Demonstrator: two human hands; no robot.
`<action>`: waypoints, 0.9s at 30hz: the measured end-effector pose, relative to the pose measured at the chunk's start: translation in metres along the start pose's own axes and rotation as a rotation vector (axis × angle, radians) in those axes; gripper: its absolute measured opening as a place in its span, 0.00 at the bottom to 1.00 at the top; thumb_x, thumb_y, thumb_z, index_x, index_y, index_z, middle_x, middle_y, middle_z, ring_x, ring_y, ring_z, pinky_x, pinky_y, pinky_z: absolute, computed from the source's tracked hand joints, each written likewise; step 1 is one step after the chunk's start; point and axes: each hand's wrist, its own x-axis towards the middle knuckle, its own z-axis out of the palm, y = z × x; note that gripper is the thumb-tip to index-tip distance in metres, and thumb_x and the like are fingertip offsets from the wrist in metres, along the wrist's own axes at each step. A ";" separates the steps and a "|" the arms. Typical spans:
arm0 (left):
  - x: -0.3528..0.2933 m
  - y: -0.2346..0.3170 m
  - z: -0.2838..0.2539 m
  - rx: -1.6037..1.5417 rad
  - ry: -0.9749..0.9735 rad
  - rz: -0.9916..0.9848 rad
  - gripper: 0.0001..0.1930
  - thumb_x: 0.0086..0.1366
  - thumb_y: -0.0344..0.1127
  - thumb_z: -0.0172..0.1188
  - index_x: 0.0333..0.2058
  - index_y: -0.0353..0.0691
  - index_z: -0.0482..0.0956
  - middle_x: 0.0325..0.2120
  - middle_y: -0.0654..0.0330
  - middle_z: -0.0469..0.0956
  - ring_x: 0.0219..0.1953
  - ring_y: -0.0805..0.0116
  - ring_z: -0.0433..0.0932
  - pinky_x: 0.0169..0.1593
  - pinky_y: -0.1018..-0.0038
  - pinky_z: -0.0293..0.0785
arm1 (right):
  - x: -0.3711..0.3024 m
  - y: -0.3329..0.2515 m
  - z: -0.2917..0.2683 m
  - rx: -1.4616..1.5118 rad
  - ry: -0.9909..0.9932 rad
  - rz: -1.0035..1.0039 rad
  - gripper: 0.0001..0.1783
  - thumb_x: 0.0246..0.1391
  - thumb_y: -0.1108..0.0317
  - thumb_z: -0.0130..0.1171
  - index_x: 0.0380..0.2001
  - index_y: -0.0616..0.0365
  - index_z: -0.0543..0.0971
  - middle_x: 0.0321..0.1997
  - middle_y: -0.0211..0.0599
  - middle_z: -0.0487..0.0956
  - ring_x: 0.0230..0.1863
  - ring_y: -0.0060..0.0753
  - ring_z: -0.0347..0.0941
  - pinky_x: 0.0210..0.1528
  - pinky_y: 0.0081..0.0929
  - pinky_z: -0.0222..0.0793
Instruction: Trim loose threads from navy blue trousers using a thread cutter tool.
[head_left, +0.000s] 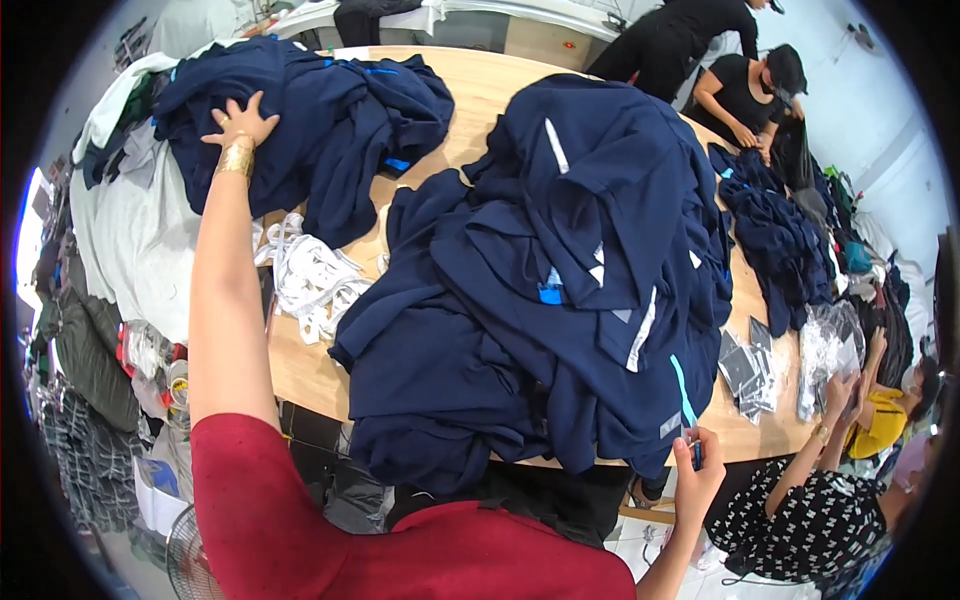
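Observation:
My left hand (241, 125) reaches far out to the left, fingers spread flat on a heap of navy blue garments (330, 130). A larger pile of navy garments (600, 220) fills the middle of the table, with white strips and light blue pieces showing on the cloth. At its lower right edge, my right hand (699, 458) is closed with the thumb up around a small dark blue thing, mostly hidden by the fingers. Just above that hand, a light blue strip (683, 388) lies on the cloth beside a small grey patch (671, 425).
White tapes (308, 280) lie tangled between the two piles on the wooden table (470, 70). White cloth (130, 240) hangs at the left. Small dark packets (748, 370) and clear plastic bags (828, 350) lie at the right. Co-workers handle things at the right and far right.

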 end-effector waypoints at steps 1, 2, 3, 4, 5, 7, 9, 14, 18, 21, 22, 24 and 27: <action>-0.005 -0.005 0.003 -0.003 0.142 -0.016 0.33 0.54 0.54 0.58 0.59 0.70 0.57 0.64 0.57 0.44 0.66 0.47 0.37 0.56 0.30 0.38 | 0.002 0.004 -0.002 0.006 -0.006 0.000 0.10 0.47 0.71 0.60 0.32 0.64 0.73 0.21 0.23 0.65 0.23 0.15 0.56 0.26 0.14 0.53; -0.009 -0.002 0.013 -0.016 0.278 -0.021 0.32 0.55 0.51 0.59 0.58 0.67 0.59 0.64 0.57 0.46 0.66 0.48 0.39 0.55 0.30 0.40 | 0.002 0.007 -0.004 0.003 -0.004 0.007 0.10 0.47 0.71 0.60 0.32 0.63 0.73 0.21 0.23 0.65 0.23 0.15 0.56 0.26 0.14 0.53; -0.015 0.007 0.023 -0.018 0.410 0.059 0.30 0.54 0.48 0.59 0.57 0.64 0.61 0.62 0.57 0.49 0.65 0.48 0.42 0.55 0.30 0.42 | 0.001 0.010 -0.005 0.001 0.001 0.011 0.10 0.47 0.71 0.60 0.33 0.63 0.73 0.22 0.23 0.66 0.23 0.15 0.56 0.26 0.14 0.53; -0.024 0.016 0.026 -0.017 0.546 0.135 0.29 0.53 0.45 0.60 0.55 0.60 0.64 0.61 0.57 0.51 0.64 0.49 0.44 0.54 0.31 0.45 | 0.000 0.013 -0.005 0.007 0.005 0.017 0.10 0.47 0.71 0.60 0.33 0.63 0.73 0.22 0.23 0.66 0.23 0.15 0.56 0.26 0.14 0.53; -0.036 0.032 0.028 -0.163 0.665 0.311 0.26 0.51 0.41 0.61 0.51 0.57 0.67 0.58 0.59 0.55 0.62 0.52 0.49 0.52 0.32 0.51 | 0.000 0.015 -0.005 0.021 -0.006 0.032 0.10 0.47 0.71 0.60 0.33 0.63 0.73 0.22 0.23 0.66 0.23 0.15 0.56 0.26 0.14 0.53; -0.063 0.078 0.023 -0.426 0.618 0.678 0.18 0.51 0.40 0.60 0.43 0.53 0.74 0.50 0.60 0.68 0.55 0.58 0.64 0.53 0.53 0.63 | -0.001 0.015 -0.005 0.049 -0.021 0.053 0.11 0.46 0.72 0.60 0.34 0.62 0.74 0.22 0.23 0.66 0.23 0.16 0.56 0.26 0.15 0.53; -0.116 0.138 0.010 -0.664 0.330 0.931 0.13 0.53 0.42 0.59 0.38 0.49 0.77 0.44 0.58 0.73 0.49 0.58 0.70 0.52 0.64 0.66 | -0.002 0.017 -0.003 0.040 0.032 -0.024 0.12 0.44 0.71 0.62 0.34 0.62 0.74 0.20 0.25 0.65 0.22 0.16 0.57 0.25 0.16 0.54; -0.234 0.254 -0.008 -1.116 -0.333 0.859 0.28 0.51 0.56 0.62 0.38 0.35 0.72 0.39 0.47 0.74 0.45 0.52 0.72 0.45 0.64 0.68 | -0.008 0.018 -0.009 0.021 0.003 0.014 0.10 0.44 0.74 0.61 0.32 0.60 0.75 0.21 0.25 0.68 0.23 0.16 0.57 0.26 0.16 0.54; -0.267 0.289 -0.004 -1.007 0.085 0.795 0.10 0.59 0.41 0.54 0.29 0.41 0.71 0.28 0.54 0.74 0.36 0.49 0.73 0.37 0.55 0.66 | -0.010 0.029 -0.010 0.051 0.053 -0.051 0.04 0.47 0.75 0.58 0.29 0.61 0.76 0.20 0.24 0.69 0.22 0.13 0.56 0.24 0.15 0.53; -0.262 0.286 -0.027 -1.298 0.258 0.716 0.10 0.60 0.40 0.54 0.29 0.40 0.70 0.26 0.54 0.72 0.35 0.53 0.71 0.37 0.61 0.66 | -0.014 0.043 -0.025 0.030 0.066 0.035 0.05 0.49 0.71 0.59 0.30 0.61 0.76 0.21 0.28 0.73 0.22 0.16 0.61 0.25 0.17 0.57; -0.267 0.282 -0.039 -1.355 0.262 0.708 0.10 0.59 0.41 0.55 0.29 0.40 0.70 0.26 0.56 0.72 0.35 0.55 0.71 0.37 0.63 0.66 | -0.015 0.047 -0.029 0.016 0.075 0.054 0.06 0.50 0.70 0.59 0.30 0.61 0.76 0.21 0.28 0.73 0.22 0.16 0.61 0.25 0.17 0.57; -0.285 0.277 -0.045 -1.361 0.283 0.713 0.11 0.58 0.42 0.56 0.33 0.42 0.70 0.29 0.58 0.72 0.38 0.58 0.71 0.40 0.64 0.66 | -0.014 0.050 -0.028 0.072 0.083 0.086 0.06 0.51 0.70 0.58 0.30 0.61 0.77 0.21 0.28 0.73 0.22 0.16 0.61 0.25 0.17 0.57; -0.309 0.268 -0.030 -0.832 0.552 1.126 0.14 0.55 0.41 0.58 0.39 0.44 0.72 0.34 0.59 0.74 0.42 0.61 0.71 0.44 0.65 0.66 | -0.006 0.048 -0.016 0.142 0.029 0.047 0.06 0.52 0.69 0.58 0.30 0.61 0.77 0.22 0.29 0.75 0.23 0.14 0.63 0.27 0.18 0.60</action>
